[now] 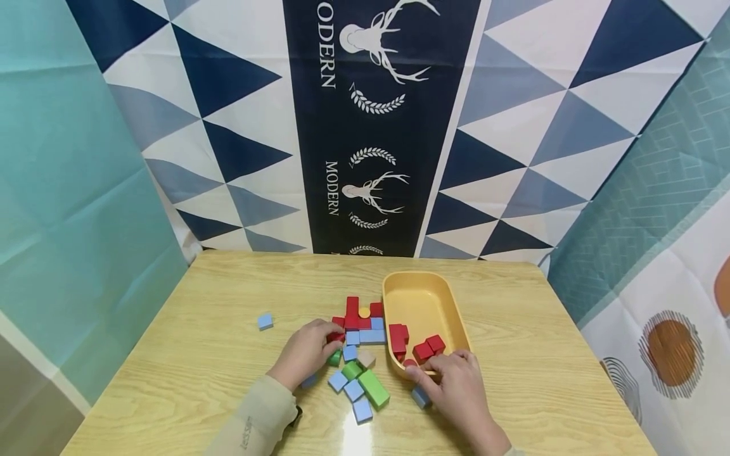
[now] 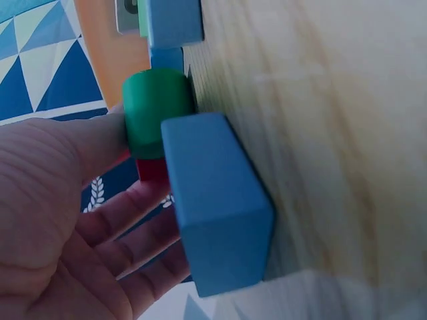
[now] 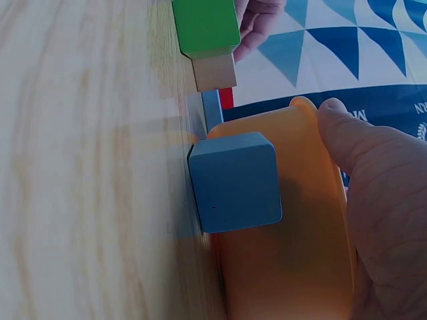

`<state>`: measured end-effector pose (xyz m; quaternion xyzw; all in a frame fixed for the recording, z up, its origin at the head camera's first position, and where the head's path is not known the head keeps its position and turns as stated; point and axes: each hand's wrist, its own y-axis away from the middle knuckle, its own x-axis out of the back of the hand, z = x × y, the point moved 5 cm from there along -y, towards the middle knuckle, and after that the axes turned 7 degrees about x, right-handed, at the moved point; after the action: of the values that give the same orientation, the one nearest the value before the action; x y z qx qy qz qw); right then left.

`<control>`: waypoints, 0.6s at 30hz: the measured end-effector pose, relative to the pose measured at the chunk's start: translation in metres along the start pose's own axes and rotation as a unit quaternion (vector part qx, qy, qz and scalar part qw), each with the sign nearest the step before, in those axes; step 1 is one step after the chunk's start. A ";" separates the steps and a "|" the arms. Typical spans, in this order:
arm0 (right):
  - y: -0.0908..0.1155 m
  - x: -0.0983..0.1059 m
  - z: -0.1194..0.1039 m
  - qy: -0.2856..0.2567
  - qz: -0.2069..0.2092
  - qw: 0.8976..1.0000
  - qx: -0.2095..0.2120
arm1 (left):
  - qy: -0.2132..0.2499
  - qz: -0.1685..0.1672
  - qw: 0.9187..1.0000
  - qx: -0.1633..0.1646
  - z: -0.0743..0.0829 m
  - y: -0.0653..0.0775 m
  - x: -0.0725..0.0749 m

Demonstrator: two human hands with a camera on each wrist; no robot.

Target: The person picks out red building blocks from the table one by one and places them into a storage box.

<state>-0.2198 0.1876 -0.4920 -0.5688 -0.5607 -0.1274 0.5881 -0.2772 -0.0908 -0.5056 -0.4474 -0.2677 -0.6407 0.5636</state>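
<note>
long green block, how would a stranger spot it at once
On the wooden table in the head view, find the orange-yellow tray that the right hand grips. Just off the tray's near left corner lies the long green block, with blue blocks along its left side. Its brighter green and greater length set it apart from the shorter, darker green block by its far end.

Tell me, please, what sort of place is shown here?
Probably an indoor tabletop booth: patterned hangings line three sides of a wood-grain table, where coloured blocks lie in and around a yellow tray.
</note>
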 end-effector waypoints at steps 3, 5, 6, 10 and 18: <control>0.000 0.000 0.000 0.000 -0.001 1.000 -0.001 | 0.013 0.000 1.000 0.009 0.000 0.000 -0.002; 0.000 -0.001 0.000 0.000 -0.003 1.000 -0.002 | 0.019 -0.002 1.000 0.016 -0.001 0.000 -0.002; 0.001 -0.001 0.000 0.000 -0.004 1.000 -0.003 | 0.021 -0.004 1.000 0.021 -0.001 0.001 -0.001; 0.000 -0.001 0.000 -0.001 -0.010 1.000 -0.008 | 0.008 0.009 0.999 0.031 0.002 0.004 0.006; 0.000 0.000 0.001 0.005 -0.014 1.000 -0.016 | 0.008 0.060 0.998 -0.034 0.053 -0.002 0.029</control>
<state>-0.2202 0.1883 -0.4917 -0.5694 -0.5638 -0.1475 0.5799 -0.2639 -0.0599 -0.4555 -0.4765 -0.2135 -0.6181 0.5876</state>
